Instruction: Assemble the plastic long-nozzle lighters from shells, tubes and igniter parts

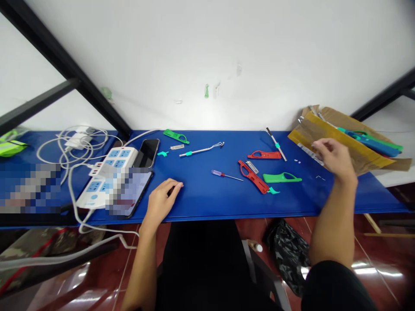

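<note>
My left hand (162, 199) rests on the blue table (194, 198) near its front edge, loosely curled, with a gap between fingers and holding nothing. My right hand (329, 155) is in front of the cardboard box (353, 142), its fingertips pinched together; anything between them is too small to make out. Between the hands lie a screwdriver (223, 174), two red handle shells (266, 155), a green shell (282, 177), a small metal-and-clear part (252, 167) and a teal trigger piece (274, 190). Behind them are metal rods (199, 151) and another green shell (176, 136).
On the left are a white power strip (118, 164), a dark phone (147, 152), a second phone (140, 190) and coiled white cables (78, 140). Green and blue pieces (372, 142) fill the box. A black plastic bag (288, 250) lies on the floor.
</note>
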### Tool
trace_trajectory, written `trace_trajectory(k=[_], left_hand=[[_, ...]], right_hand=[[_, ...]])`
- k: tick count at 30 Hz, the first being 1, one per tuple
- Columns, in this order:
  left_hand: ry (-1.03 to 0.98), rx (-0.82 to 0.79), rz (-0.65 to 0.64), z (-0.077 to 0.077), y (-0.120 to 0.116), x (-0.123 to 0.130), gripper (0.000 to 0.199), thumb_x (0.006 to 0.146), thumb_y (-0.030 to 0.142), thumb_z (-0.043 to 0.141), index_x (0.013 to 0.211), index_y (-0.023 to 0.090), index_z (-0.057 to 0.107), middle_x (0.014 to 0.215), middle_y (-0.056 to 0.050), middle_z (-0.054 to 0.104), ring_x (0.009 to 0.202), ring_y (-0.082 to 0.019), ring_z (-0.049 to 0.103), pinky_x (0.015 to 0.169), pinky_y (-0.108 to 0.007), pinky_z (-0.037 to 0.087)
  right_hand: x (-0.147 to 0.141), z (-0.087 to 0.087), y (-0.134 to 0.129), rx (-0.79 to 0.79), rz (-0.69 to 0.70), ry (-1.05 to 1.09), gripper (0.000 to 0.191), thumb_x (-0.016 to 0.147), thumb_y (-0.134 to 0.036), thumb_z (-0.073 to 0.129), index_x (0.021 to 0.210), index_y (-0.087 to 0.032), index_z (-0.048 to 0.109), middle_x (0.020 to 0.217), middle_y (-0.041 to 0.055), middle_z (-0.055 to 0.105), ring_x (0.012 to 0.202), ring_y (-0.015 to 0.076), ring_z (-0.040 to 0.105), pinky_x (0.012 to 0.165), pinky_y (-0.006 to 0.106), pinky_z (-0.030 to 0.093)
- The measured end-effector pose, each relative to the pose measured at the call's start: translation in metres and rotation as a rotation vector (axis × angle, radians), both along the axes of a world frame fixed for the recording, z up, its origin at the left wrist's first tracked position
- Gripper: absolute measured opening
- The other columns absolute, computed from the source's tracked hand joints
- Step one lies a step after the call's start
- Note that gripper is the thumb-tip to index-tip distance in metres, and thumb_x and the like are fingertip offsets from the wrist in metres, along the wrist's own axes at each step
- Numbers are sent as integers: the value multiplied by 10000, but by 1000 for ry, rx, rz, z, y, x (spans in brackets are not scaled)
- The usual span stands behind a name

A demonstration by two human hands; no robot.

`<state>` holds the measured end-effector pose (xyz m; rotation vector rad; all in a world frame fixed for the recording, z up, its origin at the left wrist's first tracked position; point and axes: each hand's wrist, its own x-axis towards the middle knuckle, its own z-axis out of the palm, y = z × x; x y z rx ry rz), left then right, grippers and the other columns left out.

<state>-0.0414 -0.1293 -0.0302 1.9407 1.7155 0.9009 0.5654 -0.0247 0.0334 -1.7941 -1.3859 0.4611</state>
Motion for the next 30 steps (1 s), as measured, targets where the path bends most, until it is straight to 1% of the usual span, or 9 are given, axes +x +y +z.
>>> trace_trajectory(k=[5,8,11,14,16,21,24,27,30], left_hand=[[-30,-11,-35,1,-1,-3,338,1097,508,573,933,268,746,1054,-8,792,1012,-208,741,905,-304,502],[-70,-31,-42,0,0,-5,333,1088,511,583,941,270,760,1066,-8,795,1011,-206,742,896,-295,513],[-70,-40,-33,-2,1,-6,336,1078,523,592,940,276,775,1075,-1,803,1015,-205,744,889,-287,518],[-59,-22,-31,-3,1,-6,343,1074,533,590,944,281,784,1075,-6,811,1030,-217,748,900,-295,526],[-48,-14,-34,-3,0,-6,336,1074,529,588,951,287,786,1075,-7,815,1035,-225,752,901,-302,533],[-43,-22,-33,0,0,-5,335,1070,534,577,939,298,775,1072,-12,821,1027,-238,756,871,-317,552],[-48,-25,-22,1,0,-5,345,1061,542,578,931,291,777,1071,-20,823,1017,-238,756,833,-316,556],[-57,-35,-2,1,0,-4,329,1046,521,604,917,283,790,1064,-12,824,987,-222,756,827,-305,551],[-139,-2,31,9,10,3,301,1044,489,625,954,261,800,1023,-16,813,859,-189,730,755,-291,543]], right_hand=[[21,54,-11,312,-242,-121,250,980,-445,780,974,-214,683,622,-16,560,524,147,497,568,322,408],[49,82,-3,217,-427,-444,118,1000,-288,751,1040,-178,769,750,66,674,608,164,533,646,351,408],[71,97,8,-75,-510,-734,147,1000,-273,768,1072,-161,829,934,152,765,667,183,464,717,389,361],[78,99,14,-323,-503,-748,210,1010,-311,770,1119,-149,848,1028,175,783,654,177,369,724,394,340],[79,95,15,-350,-529,-694,209,973,-303,812,1107,-148,855,1031,166,784,657,173,365,726,391,354],[86,82,14,-218,-582,-724,162,923,-189,797,1063,-160,875,927,156,777,672,196,409,729,413,336],[80,78,12,-169,-633,-729,164,911,-211,779,1031,-149,873,963,203,785,757,246,541,744,433,339],[50,75,7,-16,-655,-675,248,967,-216,704,1157,-136,841,1075,232,797,898,290,637,811,445,377],[-5,64,7,209,-530,-600,316,1043,-212,609,1316,-133,748,1170,201,801,963,273,677,903,416,425]])
